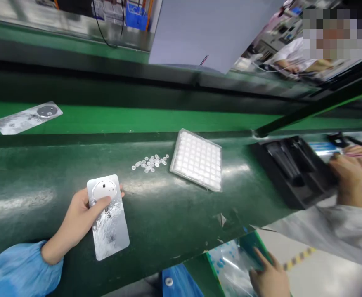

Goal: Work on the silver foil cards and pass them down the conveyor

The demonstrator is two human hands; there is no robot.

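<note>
My left hand (81, 216) is closed around a grey-and-white marbled phone back cover (114, 235), thumb on its face and fingertips showing past the far edge. The cover has an octagonal camera area with small dark holes. My right hand (270, 274) is at the lower right with fingers extended, over a green-edged container (213, 270) holding a clear plastic bag with blue bits (230, 264). Whether it touches the bag is unclear. Small translucent discs (150, 163) lie in a loose pile on the green bench, left of a clear tray (197, 161) filled with rows of white pieces.
Another marbled cover (29, 117) with a dark camera area lies on the back ledge at left. On the right, a black tray (295, 173) stands near a co-worker's hands (351, 173) and white sleeve. A green bar (317, 109) slants above the bench. Another person sits behind.
</note>
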